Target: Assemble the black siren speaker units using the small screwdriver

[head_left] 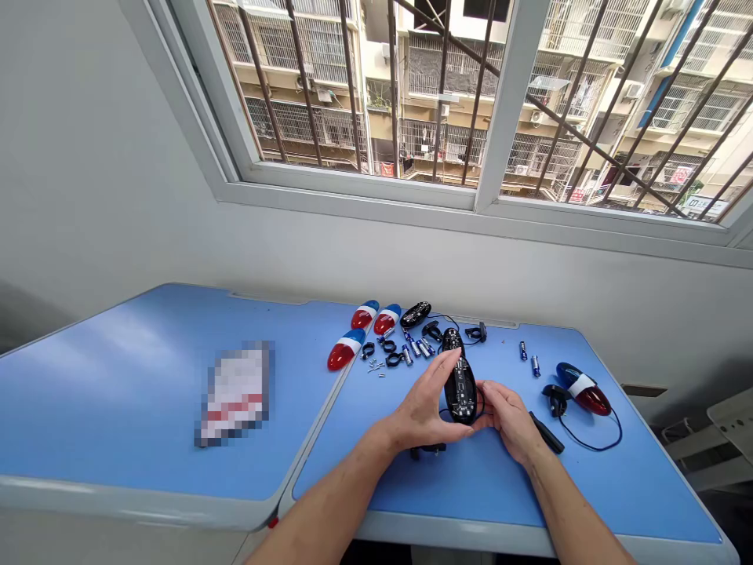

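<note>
Both hands hold a black oval lamp base with its circuit board facing up, just above the blue table. My left hand grips its left side, thumb near the top. My right hand holds its right lower edge. A thin black wire loops under the base. A small black clamp lies under my left wrist.
Three red, white and blue lamp covers lie at the back with black clips, several batteries and screws. Another black base sits behind. To the right lie two batteries, an assembled lamp with cable, and a black screwdriver. A blurred packet lies left.
</note>
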Motion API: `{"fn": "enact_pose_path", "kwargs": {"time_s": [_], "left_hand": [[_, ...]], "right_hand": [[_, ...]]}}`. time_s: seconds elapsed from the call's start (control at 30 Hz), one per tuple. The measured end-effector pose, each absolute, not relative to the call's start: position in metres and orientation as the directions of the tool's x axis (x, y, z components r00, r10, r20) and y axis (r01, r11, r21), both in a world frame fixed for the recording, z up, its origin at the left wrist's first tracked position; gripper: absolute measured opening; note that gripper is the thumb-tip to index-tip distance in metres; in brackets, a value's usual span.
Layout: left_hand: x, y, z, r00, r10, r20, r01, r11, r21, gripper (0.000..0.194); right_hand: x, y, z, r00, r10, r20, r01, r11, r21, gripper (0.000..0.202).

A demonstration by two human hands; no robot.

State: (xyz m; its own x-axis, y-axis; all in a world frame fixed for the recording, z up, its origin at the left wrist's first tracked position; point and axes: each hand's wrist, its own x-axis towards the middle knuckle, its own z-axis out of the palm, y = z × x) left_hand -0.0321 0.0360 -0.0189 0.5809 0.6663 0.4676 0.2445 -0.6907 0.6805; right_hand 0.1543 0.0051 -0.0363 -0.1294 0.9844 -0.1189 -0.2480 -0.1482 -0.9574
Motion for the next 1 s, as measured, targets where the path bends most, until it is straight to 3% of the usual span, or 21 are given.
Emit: {"fn": "enact_pose_path", "kwargs": {"time_s": [0.27, 0.5, 0.7, 0.87, 1.0], "left_hand": [[-0.032, 0.037, -0.020, 0.530, 0.730, 0.430, 0.339, -0.648, 0.682, 0.106], [-0.032, 0.042, -0.026, 0.496, 0.740, 0.455, 0.366, -0.653, 0.664, 0.102], [-0.040, 0.041, -0.024, 0.364, 0.809, 0.462, 0.475, -0.588, 0.655, 0.100], [-0.060, 0.024, -0.026, 0.348, 0.817, 0.459, 0.506, -0.576, 0.642, 0.101], [-0.076, 0.008, -0.031, 0.268, 0.861, 0.433, 0.517, -0.508, 0.689, 0.098]], "right_hand": [[0.154, 0.003, -0.036, -0.157, 0.986, -0.060, -0.147, -0.083, -0.986, 0.050], [0.157, 0.003, -0.037, -0.295, 0.955, 0.020, -0.088, -0.007, -0.996, 0.069], [0.157, 0.002, -0.044, -0.321, 0.947, 0.024, 0.002, 0.025, -1.000, 0.076], [0.156, -0.002, -0.041, -0.327, 0.945, 0.015, 0.199, 0.084, -0.976, 0.070], [0.147, -0.006, -0.039, -0.374, 0.926, 0.057, 0.422, 0.224, -0.879, 0.061]]}}
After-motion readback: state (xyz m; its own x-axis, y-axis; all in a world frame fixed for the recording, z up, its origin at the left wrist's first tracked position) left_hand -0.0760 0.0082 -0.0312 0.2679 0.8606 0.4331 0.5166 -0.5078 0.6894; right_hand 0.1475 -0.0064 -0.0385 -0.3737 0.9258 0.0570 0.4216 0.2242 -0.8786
